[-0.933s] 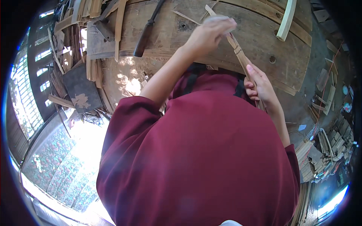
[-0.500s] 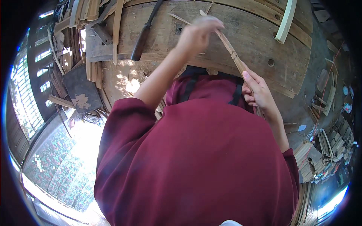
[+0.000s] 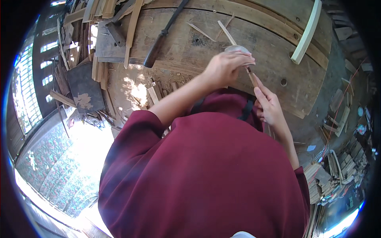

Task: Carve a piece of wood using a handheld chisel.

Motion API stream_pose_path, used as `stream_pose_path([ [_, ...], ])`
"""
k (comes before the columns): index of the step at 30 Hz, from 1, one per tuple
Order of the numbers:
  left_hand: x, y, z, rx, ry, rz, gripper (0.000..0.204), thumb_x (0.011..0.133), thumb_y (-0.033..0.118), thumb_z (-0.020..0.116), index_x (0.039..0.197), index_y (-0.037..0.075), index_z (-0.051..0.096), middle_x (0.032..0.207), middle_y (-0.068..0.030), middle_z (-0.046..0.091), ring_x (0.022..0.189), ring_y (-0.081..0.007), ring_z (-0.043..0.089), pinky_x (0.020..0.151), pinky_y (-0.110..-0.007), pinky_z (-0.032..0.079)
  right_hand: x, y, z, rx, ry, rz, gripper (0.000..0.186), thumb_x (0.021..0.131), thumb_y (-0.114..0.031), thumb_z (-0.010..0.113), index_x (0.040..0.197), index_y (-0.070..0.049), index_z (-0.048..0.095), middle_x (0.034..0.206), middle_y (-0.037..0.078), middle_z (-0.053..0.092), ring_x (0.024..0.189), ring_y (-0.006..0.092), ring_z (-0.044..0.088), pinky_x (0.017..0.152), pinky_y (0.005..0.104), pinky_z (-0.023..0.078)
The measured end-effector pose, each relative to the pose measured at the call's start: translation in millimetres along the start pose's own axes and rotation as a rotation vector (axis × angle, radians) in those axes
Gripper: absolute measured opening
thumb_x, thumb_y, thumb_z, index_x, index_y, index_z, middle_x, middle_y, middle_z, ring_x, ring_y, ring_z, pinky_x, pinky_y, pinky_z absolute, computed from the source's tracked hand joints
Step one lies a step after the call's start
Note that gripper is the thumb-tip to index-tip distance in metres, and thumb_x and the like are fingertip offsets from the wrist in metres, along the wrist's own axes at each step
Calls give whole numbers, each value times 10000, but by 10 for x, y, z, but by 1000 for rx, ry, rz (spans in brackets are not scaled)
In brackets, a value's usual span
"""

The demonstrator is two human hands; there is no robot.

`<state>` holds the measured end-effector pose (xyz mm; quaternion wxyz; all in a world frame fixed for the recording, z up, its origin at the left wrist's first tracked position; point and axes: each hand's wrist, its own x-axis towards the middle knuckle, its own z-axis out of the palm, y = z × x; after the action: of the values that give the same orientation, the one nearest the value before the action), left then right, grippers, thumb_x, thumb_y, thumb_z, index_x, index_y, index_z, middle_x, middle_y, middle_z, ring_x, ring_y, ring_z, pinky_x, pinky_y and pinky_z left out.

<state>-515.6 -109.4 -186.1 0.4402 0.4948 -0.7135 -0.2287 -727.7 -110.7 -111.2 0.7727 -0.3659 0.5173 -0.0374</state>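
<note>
A slim wooden stick (image 3: 229,35) slants over the workbench. My right hand (image 3: 268,107) is closed round its near end, thumb along the top. Farther up, my left hand (image 3: 227,70) is closed over the stick with a pale folded sheet (image 3: 237,49) pinched in its fingers. The sheet's kind cannot be made out; it lies against the stick, and the hand hides the part beneath. Dark marks show on the stick between my two hands.
The worn workbench (image 3: 274,85) has several holes. A dark-handled long tool (image 3: 155,49), wood strips (image 3: 133,33) and a wooden block (image 3: 115,33) lie at the left. A pale wooden bar (image 3: 307,33) rests at the right. Thin offcuts (image 3: 201,31) lie beyond my hands. Scrap wood (image 3: 335,164) is piled at right.
My left hand has slid along the stick to the right and nearer my right hand; the pale sheet now shows. My right hand keeps its hold. The whole view has shifted slightly.
</note>
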Motion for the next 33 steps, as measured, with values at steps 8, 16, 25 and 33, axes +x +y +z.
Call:
stream_pose_path([
  [8, 49, -33, -51, 111, 58, -61, 322, 746, -3, 593, 1030, 126, 674, 1000, -65, 697, 978, -283, 662, 880, -373, 529, 76, -154, -101, -35, -31, 34, 495, 1022, -362, 503, 1492, -238, 407, 605, -94, 312, 460, 10, 255, 410, 186, 219],
  [16, 114, -53, -84, 102, 101, -67, 301, 729, -16, 604, 992, 106, 685, 965, -79, 696, 950, -284, 662, 835, -391, 536, 195, -236, -178, -225, -42, -88, 488, 1017, -357, 505, 1478, -214, 435, 626, -85, 335, 489, 24, 307, 443, 194, 280],
  [25, 98, -136, -81, 136, 203, -105, 324, 742, -33, 597, 1000, 135, 699, 985, -70, 697, 985, -260, 664, 839, -363, 538, 229, -360, -68, -303, -16, -148, 485, 1019, -300, 508, 1473, -147, 436, 639, -80, 345, 519, 33, 335, 472, 208, 316],
  [33, 169, -491, -220, 184, 212, -253, 215, 806, 32, 625, 991, 112, 701, 961, -108, 697, 934, -302, 671, 814, -396, 541, 197, -396, -79, -341, -16, -129, 482, 1024, -277, 500, 1472, -113, 427, 668, -70, 376, 550, 23, 333, 492, 211, 300],
])
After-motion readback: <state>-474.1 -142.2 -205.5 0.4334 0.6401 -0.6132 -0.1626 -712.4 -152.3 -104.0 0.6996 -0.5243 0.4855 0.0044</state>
